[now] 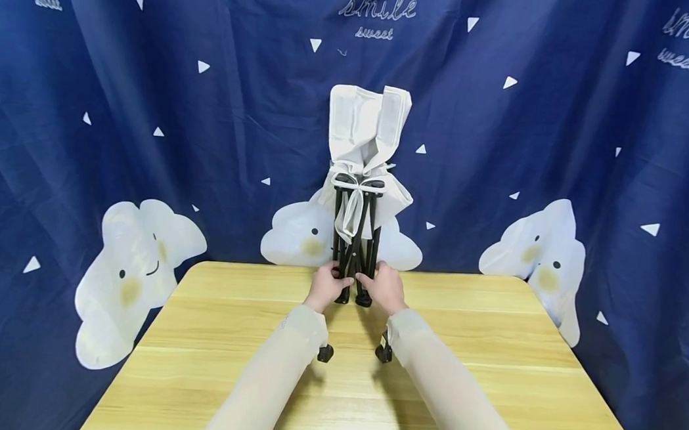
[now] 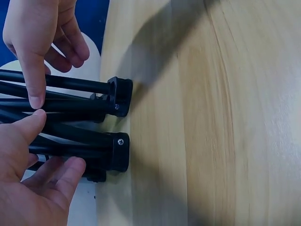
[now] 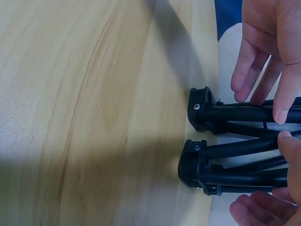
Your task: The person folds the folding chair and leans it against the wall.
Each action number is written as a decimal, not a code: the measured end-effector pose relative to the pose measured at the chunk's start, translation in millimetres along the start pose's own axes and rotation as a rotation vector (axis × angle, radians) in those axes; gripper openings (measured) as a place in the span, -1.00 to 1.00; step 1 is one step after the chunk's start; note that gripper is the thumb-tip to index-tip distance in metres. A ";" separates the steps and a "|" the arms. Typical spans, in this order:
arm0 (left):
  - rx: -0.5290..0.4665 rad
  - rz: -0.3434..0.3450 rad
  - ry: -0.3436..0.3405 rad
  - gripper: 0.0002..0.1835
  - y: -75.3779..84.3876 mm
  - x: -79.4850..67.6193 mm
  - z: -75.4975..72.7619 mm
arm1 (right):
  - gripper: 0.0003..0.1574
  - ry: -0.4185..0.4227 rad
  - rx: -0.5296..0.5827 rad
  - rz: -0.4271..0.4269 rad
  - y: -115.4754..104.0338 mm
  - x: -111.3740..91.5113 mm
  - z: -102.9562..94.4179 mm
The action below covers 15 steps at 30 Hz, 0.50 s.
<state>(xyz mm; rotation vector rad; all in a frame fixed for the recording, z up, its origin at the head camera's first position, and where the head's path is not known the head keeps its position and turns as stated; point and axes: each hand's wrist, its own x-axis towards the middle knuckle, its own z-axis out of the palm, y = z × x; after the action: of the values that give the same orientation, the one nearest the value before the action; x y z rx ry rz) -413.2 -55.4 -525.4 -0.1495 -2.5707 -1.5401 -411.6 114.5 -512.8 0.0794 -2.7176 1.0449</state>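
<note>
A folded camp chair (image 1: 355, 255) stands upright at the table's far edge, its black tube legs bunched together. White fabric (image 1: 351, 120) hangs in folds from its top. My left hand (image 1: 325, 287) grips the leg bundle low on the left side, and my right hand (image 1: 388, 289) holds it from the right. Both thumbs lie across the front tubes, tips nearly meeting, while the other fingers reach around the sides. Black plastic feet (image 2: 121, 151) with screws join the tube ends just below the hands. In the right wrist view, the feet (image 3: 193, 165) form two groups, slightly apart.
The wooden table (image 1: 239, 379) stretches toward me under both forearms. Behind it hangs a dark blue curtain (image 1: 237, 136) with white triangles, clouds and lettering. Black wrist devices (image 1: 383, 350) sit below each cuff.
</note>
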 end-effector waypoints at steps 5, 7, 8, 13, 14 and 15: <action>-0.031 -0.001 -0.031 -0.46 -4.0 0.1 -4.8 | -0.27 -0.020 -0.020 0.008 1.2 1.0 -2.3; -0.034 -0.003 -0.040 -0.45 -5.1 -0.3 -7.6 | -0.28 -0.030 -0.023 0.009 2.9 1.0 -4.1; -0.031 -0.003 -0.042 -0.44 -5.5 -0.3 -9.1 | -0.28 -0.036 -0.025 0.008 4.0 1.0 -5.2; 0.001 -0.007 -0.053 -0.41 -6.4 -0.5 -17.0 | -0.30 -0.050 -0.038 -0.015 8.5 -0.5 -14.2; 0.002 -0.009 -0.058 -0.40 -6.3 -0.5 -18.6 | -0.30 -0.048 -0.043 -0.020 9.2 -0.9 -16.4; 0.002 -0.009 -0.063 -0.39 -6.2 -0.5 -20.3 | -0.31 -0.044 -0.053 -0.028 10.0 -1.0 -18.8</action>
<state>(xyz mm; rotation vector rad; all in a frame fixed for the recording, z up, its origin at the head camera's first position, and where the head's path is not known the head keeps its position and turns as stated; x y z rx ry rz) -412.3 -76.3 -521.4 -0.1895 -2.6246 -1.5604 -408.3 134.5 -506.0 0.1319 -2.7734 0.9736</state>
